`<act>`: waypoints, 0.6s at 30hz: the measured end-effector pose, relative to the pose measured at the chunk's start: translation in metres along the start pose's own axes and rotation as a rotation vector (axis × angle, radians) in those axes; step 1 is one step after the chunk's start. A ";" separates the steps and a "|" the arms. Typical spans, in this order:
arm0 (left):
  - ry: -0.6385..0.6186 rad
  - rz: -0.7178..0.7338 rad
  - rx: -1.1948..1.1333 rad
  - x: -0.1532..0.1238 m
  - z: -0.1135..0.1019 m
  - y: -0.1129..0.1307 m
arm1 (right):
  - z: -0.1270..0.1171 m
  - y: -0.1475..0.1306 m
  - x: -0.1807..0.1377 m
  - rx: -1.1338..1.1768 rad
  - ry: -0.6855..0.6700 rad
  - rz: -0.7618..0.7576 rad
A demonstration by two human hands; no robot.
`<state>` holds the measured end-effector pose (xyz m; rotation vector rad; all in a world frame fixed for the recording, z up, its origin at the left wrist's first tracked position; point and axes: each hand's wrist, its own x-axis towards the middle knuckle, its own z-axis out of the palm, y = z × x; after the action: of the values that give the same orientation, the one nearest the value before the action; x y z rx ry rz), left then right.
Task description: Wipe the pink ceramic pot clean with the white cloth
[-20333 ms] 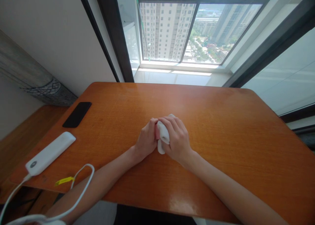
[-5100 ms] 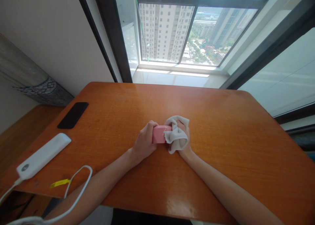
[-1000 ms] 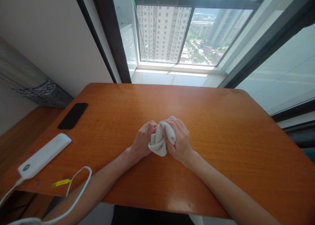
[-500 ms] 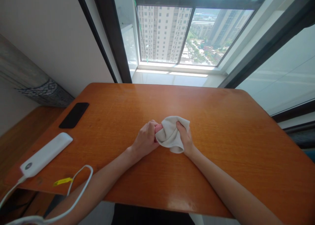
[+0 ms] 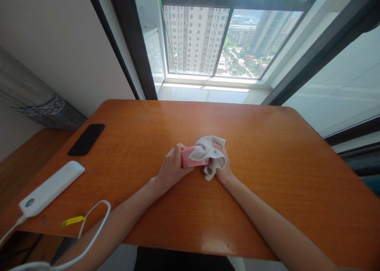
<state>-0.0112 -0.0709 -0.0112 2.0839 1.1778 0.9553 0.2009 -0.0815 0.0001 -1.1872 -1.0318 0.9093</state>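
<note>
My left hand (image 5: 172,167) is closed round the left end of a small pink box-shaped object (image 5: 190,160), held just above the middle of the orange wooden table (image 5: 267,152). A crumpled white cloth (image 5: 209,154) is bunched in my right hand (image 5: 222,167), draped over the right end of the pink object. Most of my right hand's fingers are hidden under the cloth. Both forearms reach in from the near table edge.
A black phone (image 5: 86,139) lies flat at the table's left side. Nearer me on the left sits a white power bank (image 5: 50,188) with a white cable (image 5: 89,231) and a yellow tag (image 5: 70,221). A large window is beyond the far edge.
The cloth slid right, off the left part of the pink object, which now shows more. Half a second ago it covered nearly all of it. My left hand kept its grip.
</note>
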 end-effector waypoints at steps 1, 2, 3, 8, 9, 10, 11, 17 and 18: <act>-0.014 -0.004 -0.012 0.000 0.000 0.000 | 0.003 -0.001 -0.003 0.045 0.024 0.043; -0.027 0.000 -0.024 0.000 -0.001 0.000 | 0.007 -0.002 -0.006 0.086 0.050 0.082; -0.038 0.010 -0.037 0.000 -0.001 0.000 | 0.010 -0.002 -0.009 0.118 0.078 0.108; -0.049 0.102 -0.018 0.002 0.000 0.001 | 0.016 -0.006 -0.025 0.098 0.157 0.011; -0.057 0.121 0.003 0.002 0.001 0.001 | 0.015 -0.009 -0.026 0.067 0.139 -0.035; -0.064 0.141 0.026 0.002 0.002 0.001 | 0.013 -0.012 -0.026 0.025 0.111 -0.082; -0.072 0.162 0.048 0.003 0.003 0.001 | 0.011 -0.015 -0.025 -0.027 0.078 -0.132; -0.129 0.219 0.154 0.006 0.004 0.002 | 0.003 -0.044 -0.016 -0.402 -0.120 -0.432; -0.140 0.213 0.173 0.006 0.004 0.003 | 0.003 -0.048 -0.015 -0.453 -0.145 -0.469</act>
<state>-0.0041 -0.0673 -0.0096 2.4099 1.0129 0.8083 0.1953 -0.1023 0.0456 -1.1778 -1.6100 0.4025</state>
